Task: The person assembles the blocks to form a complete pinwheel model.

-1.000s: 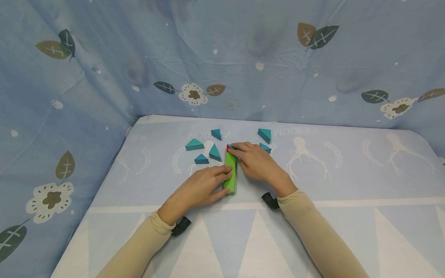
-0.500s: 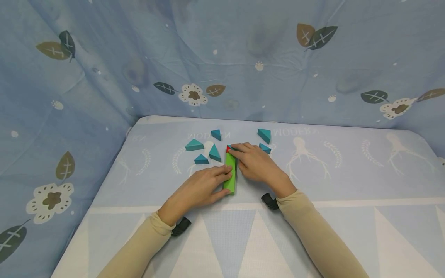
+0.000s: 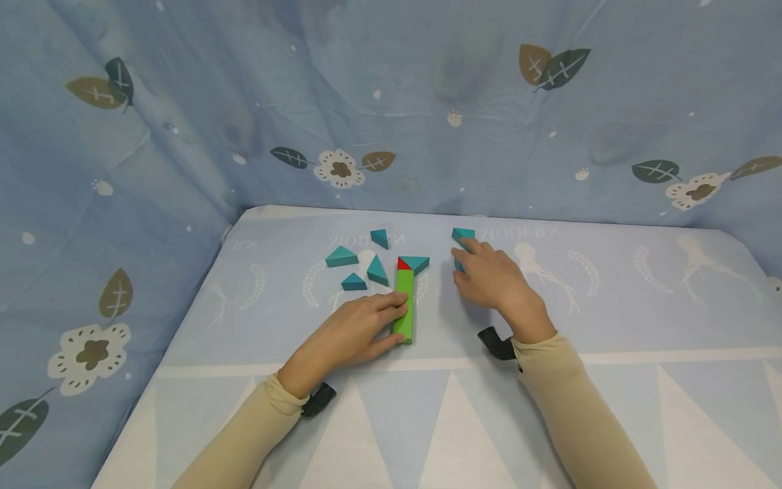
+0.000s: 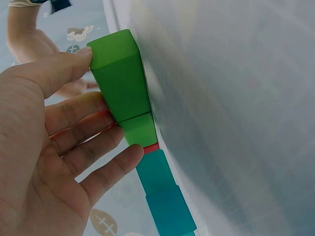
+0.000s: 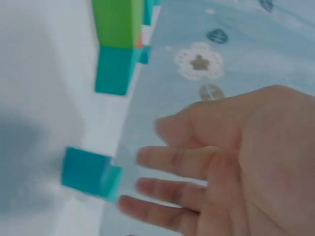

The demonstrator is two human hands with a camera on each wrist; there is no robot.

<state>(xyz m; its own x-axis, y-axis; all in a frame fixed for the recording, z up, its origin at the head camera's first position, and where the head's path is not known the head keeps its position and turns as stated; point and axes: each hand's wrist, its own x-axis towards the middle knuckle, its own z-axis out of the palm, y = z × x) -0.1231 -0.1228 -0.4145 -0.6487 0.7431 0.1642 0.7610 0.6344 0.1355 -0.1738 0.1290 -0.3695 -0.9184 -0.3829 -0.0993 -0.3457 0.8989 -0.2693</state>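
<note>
In the head view my left hand (image 3: 351, 327) lies along the left side of a row of green blocks (image 3: 404, 282). Its thumb touches the near end and its fingertips touch the side; the left wrist view shows a seam between two green blocks. A small red triangular block (image 3: 404, 263) sits at the row's far end, against a teal triangular block (image 3: 418, 263). My right hand (image 3: 495, 280) reaches over a small blue triangular block (image 3: 459, 266), which it partly hides. The right wrist view shows its fingers apart from the blue block (image 5: 84, 169), with nothing held.
A teal triangular block (image 3: 462, 233) lies just beyond the right fingers. Left of the green row are several loose blocks, among them a tall teal triangle (image 3: 377, 271) and a flat one (image 3: 341, 257). A patterned blue curtain (image 3: 427, 136) rises behind the table.
My right hand has left the teal block at the row's far end and moved right, over the small blue block. The teal block now shows fully. My left hand stays in place.
</note>
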